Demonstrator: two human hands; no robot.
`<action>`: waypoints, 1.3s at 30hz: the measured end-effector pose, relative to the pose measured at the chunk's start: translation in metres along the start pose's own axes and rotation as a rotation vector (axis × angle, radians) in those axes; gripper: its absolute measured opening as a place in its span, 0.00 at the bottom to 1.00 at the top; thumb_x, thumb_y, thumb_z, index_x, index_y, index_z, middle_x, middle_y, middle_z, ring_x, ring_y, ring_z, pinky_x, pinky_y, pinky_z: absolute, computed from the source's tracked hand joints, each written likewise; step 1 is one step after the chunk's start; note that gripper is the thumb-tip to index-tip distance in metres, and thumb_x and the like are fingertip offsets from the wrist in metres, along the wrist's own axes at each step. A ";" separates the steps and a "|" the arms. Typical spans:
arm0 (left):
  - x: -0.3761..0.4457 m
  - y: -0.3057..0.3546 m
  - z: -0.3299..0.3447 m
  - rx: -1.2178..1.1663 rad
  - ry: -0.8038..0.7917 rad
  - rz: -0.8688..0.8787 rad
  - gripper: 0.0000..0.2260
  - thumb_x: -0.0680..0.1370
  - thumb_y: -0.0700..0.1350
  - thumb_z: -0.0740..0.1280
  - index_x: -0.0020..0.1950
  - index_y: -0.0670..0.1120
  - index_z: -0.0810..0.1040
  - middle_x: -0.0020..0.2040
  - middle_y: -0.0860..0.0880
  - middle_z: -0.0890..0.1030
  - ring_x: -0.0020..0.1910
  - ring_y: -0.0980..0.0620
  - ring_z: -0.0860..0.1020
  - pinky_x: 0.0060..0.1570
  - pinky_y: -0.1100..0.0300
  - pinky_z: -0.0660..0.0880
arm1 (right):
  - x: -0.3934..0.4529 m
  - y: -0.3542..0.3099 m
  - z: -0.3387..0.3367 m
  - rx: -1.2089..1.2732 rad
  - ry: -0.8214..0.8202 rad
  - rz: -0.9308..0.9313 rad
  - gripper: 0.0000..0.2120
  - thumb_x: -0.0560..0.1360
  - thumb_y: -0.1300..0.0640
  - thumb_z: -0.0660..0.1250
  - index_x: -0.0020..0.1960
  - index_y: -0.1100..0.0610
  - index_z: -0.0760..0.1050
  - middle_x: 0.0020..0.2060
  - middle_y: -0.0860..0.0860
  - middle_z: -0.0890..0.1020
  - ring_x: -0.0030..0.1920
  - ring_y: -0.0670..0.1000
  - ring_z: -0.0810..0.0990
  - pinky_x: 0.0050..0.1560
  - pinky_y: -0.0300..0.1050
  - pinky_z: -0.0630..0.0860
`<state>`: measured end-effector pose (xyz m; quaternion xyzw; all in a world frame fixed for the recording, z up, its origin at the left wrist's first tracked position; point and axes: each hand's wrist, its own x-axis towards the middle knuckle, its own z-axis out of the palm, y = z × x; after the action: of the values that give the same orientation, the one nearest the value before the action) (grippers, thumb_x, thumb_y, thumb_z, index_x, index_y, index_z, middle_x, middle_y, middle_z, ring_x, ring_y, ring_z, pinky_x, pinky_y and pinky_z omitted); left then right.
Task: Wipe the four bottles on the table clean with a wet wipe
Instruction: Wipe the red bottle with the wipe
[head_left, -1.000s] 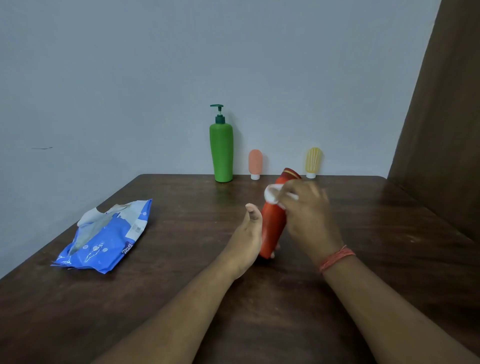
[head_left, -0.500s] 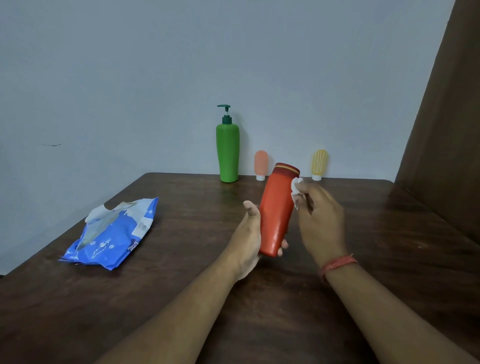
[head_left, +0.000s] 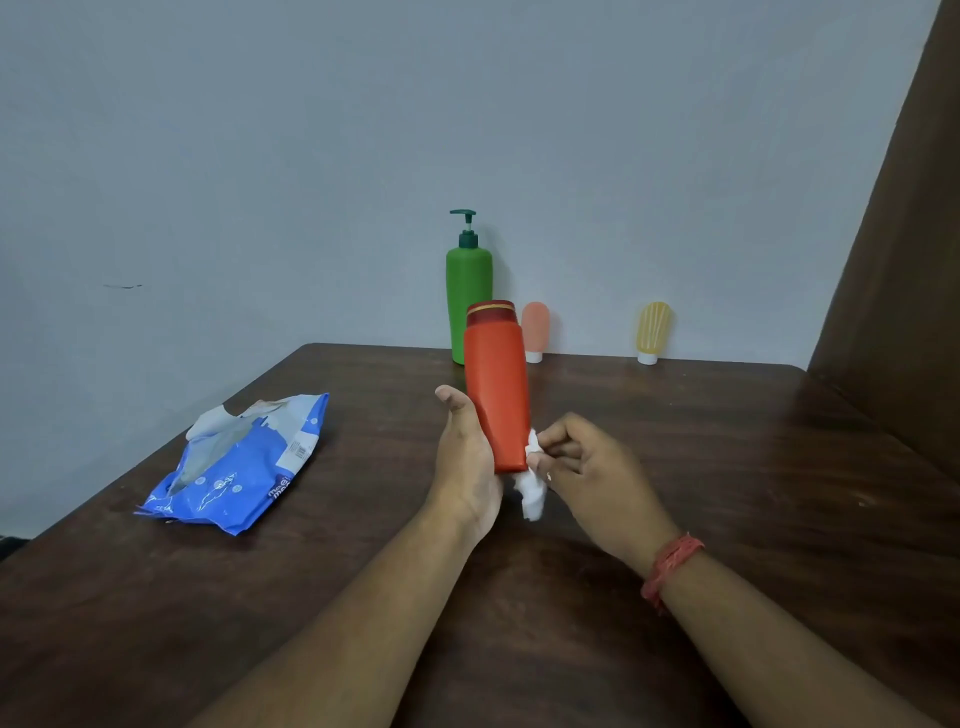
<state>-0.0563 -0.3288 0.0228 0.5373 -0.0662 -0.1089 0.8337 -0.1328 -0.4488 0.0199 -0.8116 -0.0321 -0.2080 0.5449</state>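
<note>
**Red bottle held upright, wipe at its lower edge**

Head view. Left hand (head_left: 467, 462) wrapped around the lower part of the red bottle (head_left: 496, 384), thumb up along its left side, holding it clear of the dark wooden table (head_left: 727, 467), cap end up and tilted slightly left. Right hand (head_left: 587, 467) just right of the bottle's bottom end, fingers curled and pinching a crumpled white wet wipe (head_left: 532, 486). Wipe pressed against the bottle's lower right edge, with a loose tail hanging below the base. Red thread band (head_left: 670, 566) around the right wrist.

Along the far edge of the table, against the pale wall (head_left: 311, 156): green pump bottle (head_left: 467, 301) standing upright, its lower right part hidden behind the red bottle; small peach bottle (head_left: 537, 327) just right of it, standing on its white cap; small yellow ribbed bottle (head_left: 653, 330) further right, also cap down, well apart from the peach one. All three far from both hands.

On the left side of the table, blue wet-wipe pack (head_left: 239, 467) lying flat, flap peeled open. Brown panel (head_left: 904, 260) rising at the far right beside the table.
</note>
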 end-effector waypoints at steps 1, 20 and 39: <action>0.000 0.000 0.000 0.027 0.002 0.009 0.43 0.73 0.75 0.46 0.65 0.43 0.77 0.52 0.41 0.85 0.46 0.45 0.85 0.46 0.51 0.81 | 0.001 0.001 -0.002 0.042 -0.032 0.033 0.04 0.77 0.60 0.71 0.46 0.55 0.76 0.43 0.51 0.86 0.47 0.49 0.85 0.55 0.52 0.81; 0.000 0.004 -0.015 0.964 -0.438 0.175 0.40 0.76 0.51 0.74 0.79 0.54 0.51 0.70 0.56 0.70 0.64 0.58 0.71 0.58 0.68 0.69 | 0.006 0.009 -0.025 0.031 0.176 0.023 0.09 0.75 0.65 0.71 0.42 0.52 0.78 0.41 0.50 0.84 0.42 0.52 0.84 0.41 0.47 0.83; -0.007 -0.016 -0.011 1.157 -0.168 0.247 0.33 0.70 0.55 0.79 0.66 0.54 0.63 0.62 0.55 0.75 0.62 0.51 0.75 0.63 0.49 0.76 | 0.007 0.014 -0.035 -0.010 0.183 0.034 0.08 0.76 0.63 0.71 0.43 0.52 0.77 0.43 0.49 0.84 0.46 0.47 0.83 0.44 0.42 0.82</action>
<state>-0.0627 -0.3235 0.0034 0.8820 -0.2424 0.0006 0.4041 -0.1329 -0.4871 0.0215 -0.7924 0.0326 -0.2720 0.5450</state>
